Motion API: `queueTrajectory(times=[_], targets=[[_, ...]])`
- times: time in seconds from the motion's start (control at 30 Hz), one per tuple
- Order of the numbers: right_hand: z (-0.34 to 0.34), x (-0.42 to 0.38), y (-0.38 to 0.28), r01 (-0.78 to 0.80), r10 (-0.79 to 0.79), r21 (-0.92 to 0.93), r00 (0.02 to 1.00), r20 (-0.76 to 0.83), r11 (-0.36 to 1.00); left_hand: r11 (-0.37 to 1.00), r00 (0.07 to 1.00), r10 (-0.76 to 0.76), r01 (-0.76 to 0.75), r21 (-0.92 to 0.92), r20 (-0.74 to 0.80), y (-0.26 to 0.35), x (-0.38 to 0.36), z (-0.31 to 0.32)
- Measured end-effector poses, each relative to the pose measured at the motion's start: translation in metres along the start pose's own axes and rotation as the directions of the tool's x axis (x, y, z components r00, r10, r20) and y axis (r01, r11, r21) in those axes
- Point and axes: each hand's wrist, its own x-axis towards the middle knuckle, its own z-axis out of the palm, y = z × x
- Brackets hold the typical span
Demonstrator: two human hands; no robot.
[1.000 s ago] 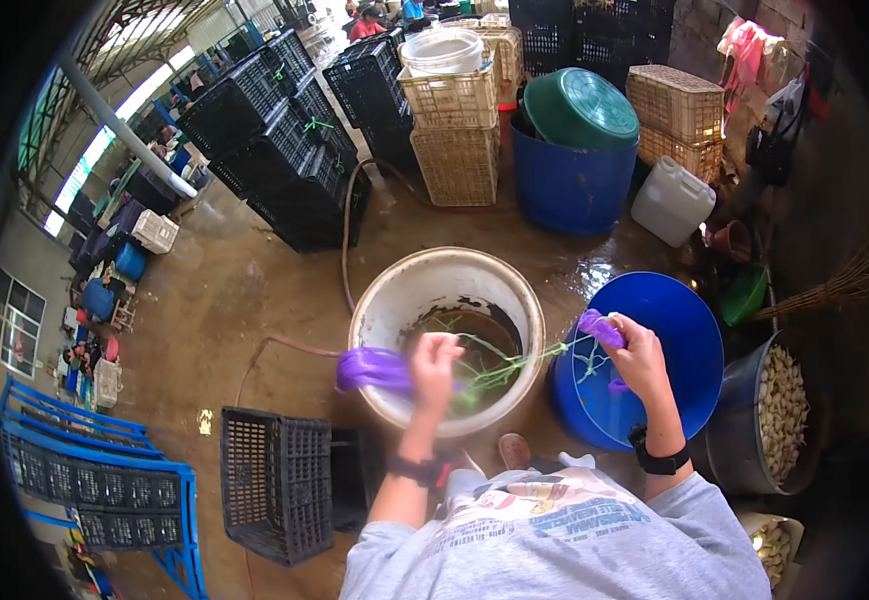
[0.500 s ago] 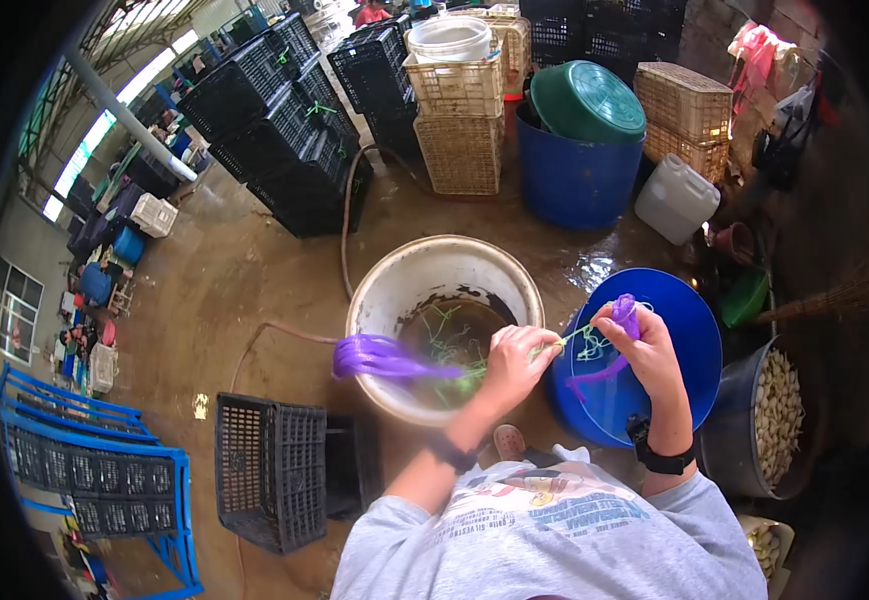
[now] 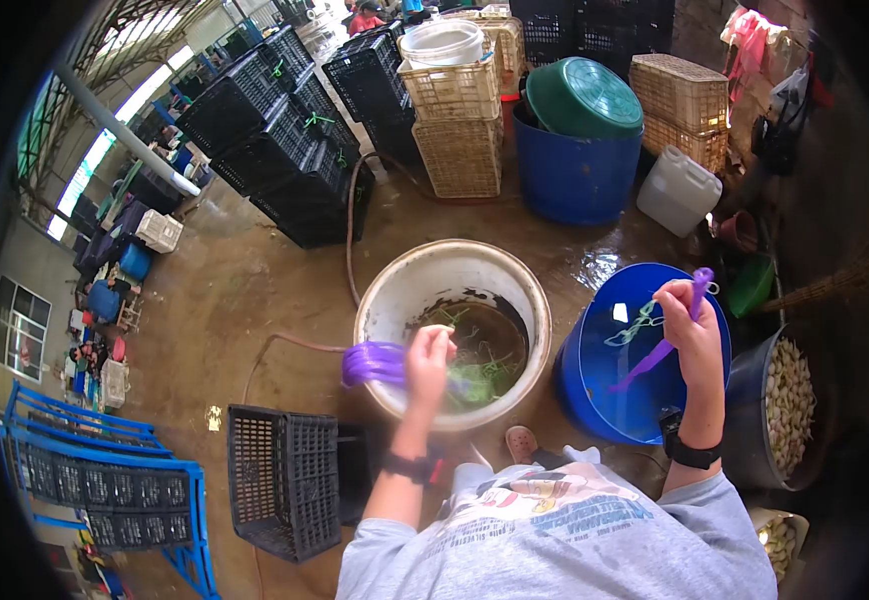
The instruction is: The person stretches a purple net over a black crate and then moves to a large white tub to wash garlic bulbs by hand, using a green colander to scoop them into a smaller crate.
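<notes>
Over the blue basin [image 3: 645, 430], my right hand [image 3: 693, 325] is closed around a strip of purple mesh netting [image 3: 650, 362]. One end sticks up above the fist and the other trails down over the basin. Pale green string [image 3: 638, 326] dangles beside that hand. My left hand [image 3: 429, 362], somewhat blurred, is above the white tub [image 3: 455, 252] with its fingers curled together; what they hold, if anything, cannot be made out. Just left of it, a bundle of purple mesh netting [image 3: 373, 364] hangs over the tub's rim. Green string scraps [image 3: 490, 375] lie inside the tub.
A black crate [image 3: 285, 480] stands at left on the wet floor. A bin of pale bulbs [image 3: 790, 405] is at right. Behind stand stacked black crates [image 3: 295, 150], a blue barrel [image 3: 575, 175] and a white jerrycan [image 3: 680, 190]. A hose [image 3: 355, 210] runs past the tub.
My hands have moved apart: the left went left over the tub towards the purple bundle, the right went right with its netting. The green string no longer stretches between them.
</notes>
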Motion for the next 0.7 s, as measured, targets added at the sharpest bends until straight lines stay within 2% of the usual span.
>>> queueTrajectory(times=[0.03, 0.1, 0.13, 0.17, 0.2, 0.23, 0.27, 0.3, 0.4, 0.47, 0.5, 0.53, 0.57, 0.6, 0.63, 0.67, 0.7], targets=[[0.004, 0.001, 0.002, 0.092, -0.092, -0.147, 0.996, 0.005, 0.985, 0.898, 0.979, 0.184, -0.205, 0.390, 0.090, 0.003, 0.002, -0.007], [0.026, 0.005, 0.010, 0.273, -0.268, -0.414, 0.961, 0.072, 0.868, 0.623, 0.915, 0.389, -0.349, 0.700, 0.111, 0.030, -0.006, -0.003], [0.040, 0.004, 0.017, 0.370, -0.301, -0.476, 0.928, 0.218, 0.798, 0.713, 0.903, 0.361, -0.427, 0.556, 0.231, 0.042, -0.005, 0.000], [0.056, -0.002, 0.023, 0.353, -0.236, -0.472, 0.928, 0.289, 0.808, 0.862, 0.887, 0.302, -0.411, 0.296, 0.350, 0.066, -0.006, 0.002], [0.071, -0.009, 0.021, 0.271, -0.044, -0.528, 0.914, 0.402, 0.805, 0.936, 0.868, 0.284, -0.343, 0.080, 0.407, 0.071, -0.013, 0.012], [0.088, -0.014, 0.032, 0.393, -0.164, -0.424, 0.861, 0.481, 0.816, 0.944, 0.837, 0.284, -0.329, 0.015, 0.468, 0.080, -0.020, 0.016], [0.099, -0.018, 0.033, 0.351, -0.049, -0.455, 0.831, 0.553, 0.819, 0.963, 0.842, 0.266, -0.254, -0.089, 0.470, 0.087, -0.026, 0.018], [0.108, -0.019, 0.031, 0.392, 0.011, -0.468, 0.757, 0.653, 0.792, 0.965, 0.840, 0.252, -0.177, -0.195, 0.481, 0.090, -0.031, 0.018], [0.121, -0.014, 0.034, 0.498, 0.073, -0.475, 0.631, 0.773, 0.726, 0.955, 0.848, 0.297, -0.274, -0.116, 0.439, 0.082, -0.044, -0.005], [0.128, -0.011, 0.045, 0.553, 0.070, -0.434, 0.558, 0.827, 0.711, 0.972, 0.862, 0.232, -0.219, -0.081, 0.451, 0.074, -0.056, -0.023], [0.134, -0.011, 0.049, 0.554, 0.145, -0.447, 0.503, 0.852, 0.702, 0.980, 0.867, 0.199, -0.191, -0.063, 0.456, 0.069, -0.063, -0.032], [0.144, -0.014, 0.052, 0.549, 0.174, -0.426, 0.451, 0.875, 0.719, 0.976, 0.893, 0.217, -0.210, -0.061, 0.395, 0.067, -0.071, -0.039], [0.154, -0.017, 0.054, 0.540, 0.206, -0.415, 0.405, 0.891, 0.732, 0.988, 0.950, 0.060, -0.013, -0.153, 0.305, 0.065, -0.082, -0.047], [0.165, -0.017, 0.059, 0.546, 0.183, -0.380, 0.381, 0.906, 0.747, 0.948, 0.963, -0.109, 0.175, -0.265, 0.246, 0.064, -0.093, -0.053], [0.175, -0.019, 0.064, 0.541, 0.164, -0.359, 0.376, 0.912, 0.761, 0.879, 0.928, -0.336, 0.371, -0.298, 0.162, 0.065, -0.102, -0.063], [0.189, -0.022, 0.055, 0.479, 0.204, -0.413, 0.429, 0.880, 0.775, 0.904, 0.950, -0.313, 0.291, -0.315, -0.021, 0.054, -0.112, -0.072], [0.199, -0.024, 0.078, 0.540, -0.046, -0.245, 0.469, 0.882, 0.806, 0.868, 0.898, -0.389, 0.282, -0.409, -0.205, 0.035, -0.128, -0.083]])
